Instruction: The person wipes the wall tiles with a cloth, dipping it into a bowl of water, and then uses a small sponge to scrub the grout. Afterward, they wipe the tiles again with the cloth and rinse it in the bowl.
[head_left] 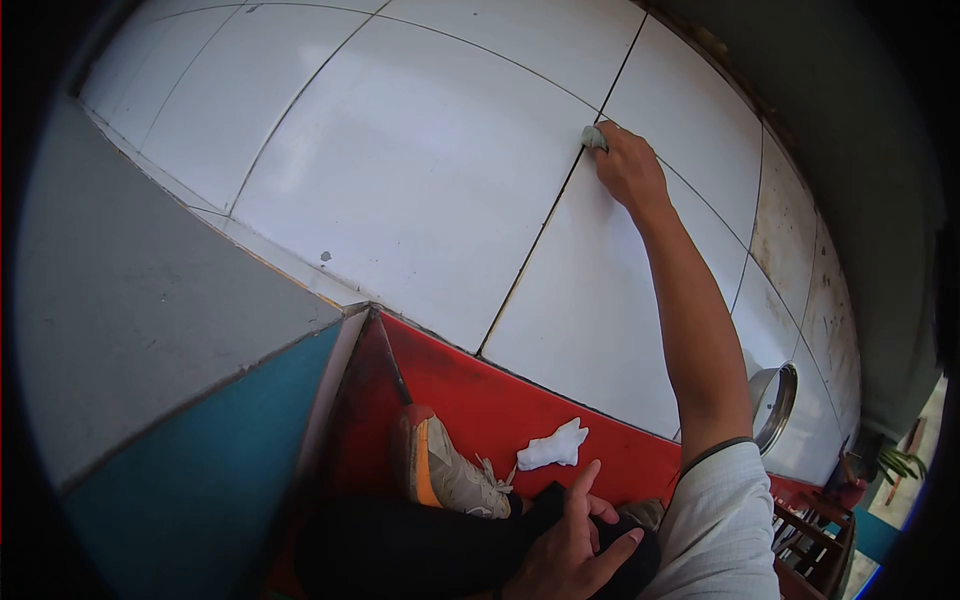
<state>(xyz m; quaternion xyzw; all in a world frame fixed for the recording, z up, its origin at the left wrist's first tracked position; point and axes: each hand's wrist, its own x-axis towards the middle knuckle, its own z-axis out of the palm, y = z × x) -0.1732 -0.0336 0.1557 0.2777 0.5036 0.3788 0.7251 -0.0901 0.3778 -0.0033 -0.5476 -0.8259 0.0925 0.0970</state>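
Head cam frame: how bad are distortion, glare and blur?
Head view: strong fisheye, the white tiles bowing, corners black; head view: soft, pale glare on tiles at upper left; head view: right hand fairly sharp, but the grey thing in its fingers is too small to make out; head view: dark trousers lose most detail.

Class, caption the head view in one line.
Right hand holds a pale wad at a dark tile seam; left hand open over the lap.
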